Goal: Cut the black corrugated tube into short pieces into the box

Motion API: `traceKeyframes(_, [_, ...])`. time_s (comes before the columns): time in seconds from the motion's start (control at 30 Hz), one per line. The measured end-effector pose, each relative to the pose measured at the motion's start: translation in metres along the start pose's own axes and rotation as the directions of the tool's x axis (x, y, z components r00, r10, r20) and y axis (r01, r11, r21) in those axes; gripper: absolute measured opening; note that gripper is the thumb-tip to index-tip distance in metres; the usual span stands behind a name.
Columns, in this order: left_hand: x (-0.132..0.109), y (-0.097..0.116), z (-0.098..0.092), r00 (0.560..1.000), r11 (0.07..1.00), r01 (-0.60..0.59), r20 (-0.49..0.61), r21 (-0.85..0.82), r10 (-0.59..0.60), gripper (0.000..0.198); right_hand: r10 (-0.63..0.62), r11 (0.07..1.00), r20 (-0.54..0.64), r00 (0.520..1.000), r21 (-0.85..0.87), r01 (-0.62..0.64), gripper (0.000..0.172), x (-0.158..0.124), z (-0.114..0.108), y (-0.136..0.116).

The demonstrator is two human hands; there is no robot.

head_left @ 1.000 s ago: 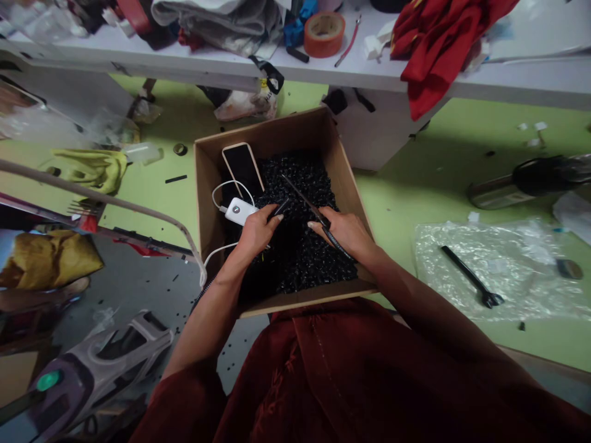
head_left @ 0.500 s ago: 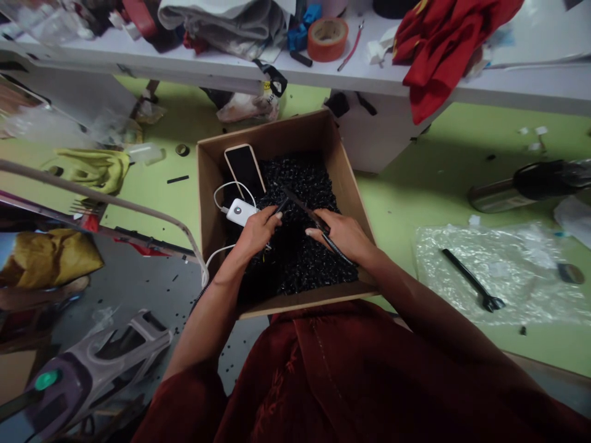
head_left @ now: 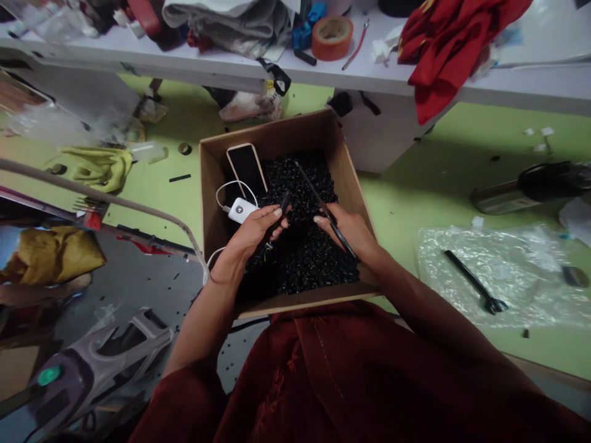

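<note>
head view: black rod (head_left: 310,189) in right fingers (head_left: 323,219).

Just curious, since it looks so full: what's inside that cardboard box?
The cardboard box holds a heap of small black pieces, with a phone and a white power bank beside it. The box's floor is hidden under the heap.
</note>
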State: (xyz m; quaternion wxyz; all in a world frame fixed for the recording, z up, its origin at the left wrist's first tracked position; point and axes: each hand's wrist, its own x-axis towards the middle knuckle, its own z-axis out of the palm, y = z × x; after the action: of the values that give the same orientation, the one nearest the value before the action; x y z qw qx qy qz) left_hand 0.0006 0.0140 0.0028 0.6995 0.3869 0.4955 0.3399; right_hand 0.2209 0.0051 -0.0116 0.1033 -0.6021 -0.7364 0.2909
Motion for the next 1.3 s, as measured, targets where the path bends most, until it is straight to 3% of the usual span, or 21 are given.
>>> traceKeyframes(0.13, [0.001,-0.002,0.001,1.000,1.000,-0.005,-0.027,0.023,0.006,0.028,0.018,0.999,-0.035,0.999,0.048,-0.016,0.042,0.000,-0.001,-0.002])
traceKeyframes(0.27, [0.004,-0.005,0.000,0.998,0.987,-0.041,-0.050,0.153,0.049,0.025,-0.004,0.997,0.011,1.000,0.071,0.003,0.046,0.000,0.001,-0.003])
traceKeyframes(0.53, [0.004,-0.006,-0.002,0.992,0.944,-0.042,-0.099,0.328,0.079,0.020,-0.024,0.998,-0.026,0.999,0.060,0.026,0.045,-0.001,0.002,0.001])
traceKeyframes(0.67, [0.007,-0.010,-0.004,0.993,0.927,-0.025,-0.098,0.375,0.066,0.019,-0.152,0.987,-0.014,0.988,0.048,0.152,0.038,-0.003,0.006,0.000])
traceKeyframes(0.8, [0.011,-0.016,-0.008,0.992,0.929,-0.046,-0.091,0.368,0.086,0.018,-0.241,0.966,0.100,0.965,-0.074,0.249,0.038,-0.005,0.011,0.000])
traceKeyframes(0.97, [0.015,-0.021,-0.011,0.990,0.940,-0.064,-0.096,0.336,0.102,0.016,-0.215,0.963,0.172,0.961,-0.125,0.238,0.039,-0.004,0.012,0.001])
traceKeyframes(1.17, [0.012,-0.017,-0.008,0.986,0.938,-0.049,-0.131,0.342,0.099,0.016,-0.001,0.995,0.028,1.000,-0.100,0.004,0.043,-0.001,0.006,0.001])
traceKeyframes(1.3, [0.013,-0.017,-0.006,0.985,0.953,-0.063,-0.134,0.296,0.107,0.024,-0.097,0.993,0.023,0.995,-0.067,0.098,0.040,-0.002,0.007,-0.001])
